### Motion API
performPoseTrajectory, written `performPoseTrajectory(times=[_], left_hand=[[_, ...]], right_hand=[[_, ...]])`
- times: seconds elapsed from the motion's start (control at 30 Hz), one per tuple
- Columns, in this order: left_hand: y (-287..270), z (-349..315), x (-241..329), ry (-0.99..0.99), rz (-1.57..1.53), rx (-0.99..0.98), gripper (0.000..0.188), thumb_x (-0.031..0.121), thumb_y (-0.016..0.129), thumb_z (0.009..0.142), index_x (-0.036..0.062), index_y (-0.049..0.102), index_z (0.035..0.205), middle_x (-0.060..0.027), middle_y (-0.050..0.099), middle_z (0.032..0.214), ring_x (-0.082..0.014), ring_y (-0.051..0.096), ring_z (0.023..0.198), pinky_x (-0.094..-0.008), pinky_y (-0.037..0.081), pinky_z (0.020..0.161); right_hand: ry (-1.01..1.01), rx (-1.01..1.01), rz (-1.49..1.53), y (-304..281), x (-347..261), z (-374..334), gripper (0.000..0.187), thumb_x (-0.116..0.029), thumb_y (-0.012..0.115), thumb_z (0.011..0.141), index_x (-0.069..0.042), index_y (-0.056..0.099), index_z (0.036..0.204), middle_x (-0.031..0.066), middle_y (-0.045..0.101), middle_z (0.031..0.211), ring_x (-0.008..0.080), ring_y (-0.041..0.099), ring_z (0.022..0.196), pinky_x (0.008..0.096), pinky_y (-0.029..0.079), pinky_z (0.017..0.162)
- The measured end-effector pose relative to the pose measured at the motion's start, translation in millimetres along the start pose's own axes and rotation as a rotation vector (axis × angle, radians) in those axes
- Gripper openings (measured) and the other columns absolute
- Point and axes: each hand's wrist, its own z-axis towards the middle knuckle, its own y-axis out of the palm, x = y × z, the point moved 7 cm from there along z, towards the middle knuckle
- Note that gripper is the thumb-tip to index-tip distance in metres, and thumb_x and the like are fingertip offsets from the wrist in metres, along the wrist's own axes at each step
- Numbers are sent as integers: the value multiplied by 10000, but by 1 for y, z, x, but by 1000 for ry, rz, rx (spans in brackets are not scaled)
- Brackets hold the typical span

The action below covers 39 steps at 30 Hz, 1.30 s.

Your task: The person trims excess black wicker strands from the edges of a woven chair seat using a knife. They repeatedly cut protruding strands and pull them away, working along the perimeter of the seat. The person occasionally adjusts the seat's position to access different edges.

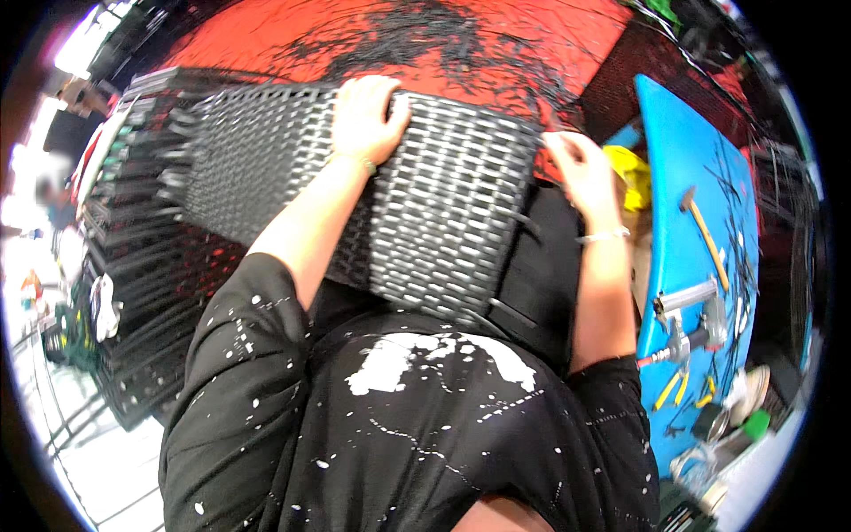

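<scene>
A dark grey woven wicker piece (448,195) lies across my lap, its flat panels meeting at an angle. My left hand (368,120) grips its far edge near the bend, fingers curled over the rim and thumb apart. At the far right corner is my right hand (585,173), its fingers bent together in a pinch beside the woven edge. Whatever sits between those fingertips is too small to make out. Loose strand ends (519,215) stick out along the panel's right side.
To my right stands a blue table (663,266) with a hammer (706,235), a grey pneumatic tool (687,328), yellow-handled pliers (671,388) and black strand scraps. Something yellow (631,177) lies beside it. More scraps (425,40) litter the red floor (266,31). Dark frames (133,293) crowd the left.
</scene>
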Motion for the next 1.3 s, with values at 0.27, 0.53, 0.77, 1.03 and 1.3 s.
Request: performPoseTrajectory(times=[0.27, 0.53, 0.77, 1.03, 1.3], left_hand=[[-2, -4, 5, 12, 19, -9, 294, 298, 616, 874, 112, 630, 1102, -63, 631, 1113, -249, 557, 1138, -440, 331, 1088], [-6, -4, 12, 30, 30, 21, 245, 239, 603, 891, 95, 629, 1087, -78, 639, 1109, -250, 571, 1123, -412, 365, 1045], [-3, -6, 2, 9, 39, 8, 350, 294, 567, 929, 99, 615, 1216, -66, 626, 1237, -233, 535, 1221, -438, 312, 1114], [-41, -44, 87, 147, -125, -372, 739, 450, 641, 881, 48, 398, 1452, -206, 319, 1548, -376, 290, 1438, -478, 213, 1184], [-12, -65, 100, 226, -101, -492, 858, 596, 583, 874, 75, 331, 1508, -151, 282, 1588, -323, 277, 1459, -459, 187, 1194]], right_hand=[[-64, 106, 383, -10, 9, -5, 289, -273, 754, 870, -24, 660, 755, -56, 509, 622, 75, 442, 569, 257, 370, 536], [236, 1400, 856, -267, 134, -127, 284, -264, 578, 961, -84, 470, 769, -46, 287, 572, 46, 247, 453, 237, 164, 394], [270, 842, 202, -146, 108, -97, 368, -286, 717, 918, -6, 655, 1148, 94, 668, 1147, 186, 591, 1055, 327, 434, 972], [338, -67, 371, -3, 11, -118, 246, -160, 610, 990, 46, 660, 1116, 68, 717, 970, 121, 657, 908, 255, 493, 880], [343, -296, 675, 63, -11, -151, 406, -104, 657, 952, 64, 544, 1303, 93, 682, 1123, 99, 613, 998, 253, 486, 907]])
